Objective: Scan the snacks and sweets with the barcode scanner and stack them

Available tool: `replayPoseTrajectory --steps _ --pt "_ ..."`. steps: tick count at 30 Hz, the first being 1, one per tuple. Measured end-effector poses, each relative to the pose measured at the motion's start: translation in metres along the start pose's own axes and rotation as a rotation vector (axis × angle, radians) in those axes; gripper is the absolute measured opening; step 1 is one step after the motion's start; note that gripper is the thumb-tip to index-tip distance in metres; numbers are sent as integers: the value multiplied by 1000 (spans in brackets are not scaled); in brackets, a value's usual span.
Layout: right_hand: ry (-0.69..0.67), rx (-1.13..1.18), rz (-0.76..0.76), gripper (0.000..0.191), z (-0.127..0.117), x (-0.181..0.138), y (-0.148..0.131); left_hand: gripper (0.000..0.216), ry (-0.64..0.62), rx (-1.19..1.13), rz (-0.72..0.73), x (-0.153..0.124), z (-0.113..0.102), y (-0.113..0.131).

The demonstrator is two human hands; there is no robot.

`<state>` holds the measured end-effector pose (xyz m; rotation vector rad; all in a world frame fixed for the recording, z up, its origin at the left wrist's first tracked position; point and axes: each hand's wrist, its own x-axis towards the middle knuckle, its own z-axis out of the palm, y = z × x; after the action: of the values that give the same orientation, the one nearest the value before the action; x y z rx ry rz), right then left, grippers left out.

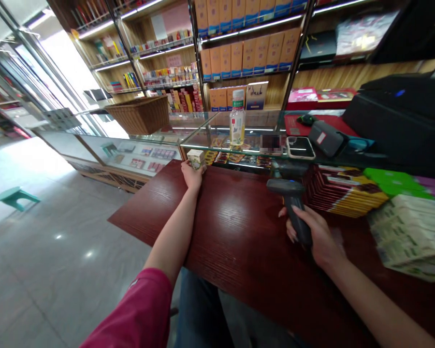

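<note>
At the far left part of the dark red wooden table [235, 251], my left hand [193, 175] is closed around a small pale box [196, 158] with a green print. My arm is stretched out to it, and the box stands close to the glass counter. On the right, my right hand [313, 232] grips the handle of a black barcode scanner [293, 208], its head pointing left above the table. Near the scanner lie stacked dark red and yellow packs [342, 191]. Farther right are stacked pale green boxes [408, 237].
A drink bottle [237, 118] and a phone [300, 148] rest on the glass counter [253, 131]. Bright green packs [393, 181] lie behind the pale boxes. A wicker basket [141, 115] stands at back left; a teal stool [16, 197] is on the floor.
</note>
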<state>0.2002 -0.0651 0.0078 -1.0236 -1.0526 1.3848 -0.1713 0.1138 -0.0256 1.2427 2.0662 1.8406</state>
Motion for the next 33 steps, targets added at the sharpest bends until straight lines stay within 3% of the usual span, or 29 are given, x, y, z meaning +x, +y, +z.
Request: replayPoseTrajectory --steps 6,14,16,19,22,27,30,33 --pt "26 -18 23 40 0 2 1 67 -97 73 -71 15 11 2" --pt "-2 -27 -20 37 -3 5 5 76 -106 69 -71 12 9 8" --pt "7 -3 -63 36 -3 5 6 85 -52 77 7 8 4 11" --pt "43 53 -178 34 -2 2 5 81 8 71 279 -12 -2 22" --pt "104 110 -276 38 -2 -5 1 60 -165 7 629 -59 5 46" --pt "262 168 -426 38 -13 -25 -5 47 -544 -186 1041 -182 30 105" --pt "402 157 -499 40 -26 -45 -1 41 -692 -361 1099 -254 48 142" --pt "516 128 -545 44 -44 -70 2 36 -765 -526 946 -311 72 173"
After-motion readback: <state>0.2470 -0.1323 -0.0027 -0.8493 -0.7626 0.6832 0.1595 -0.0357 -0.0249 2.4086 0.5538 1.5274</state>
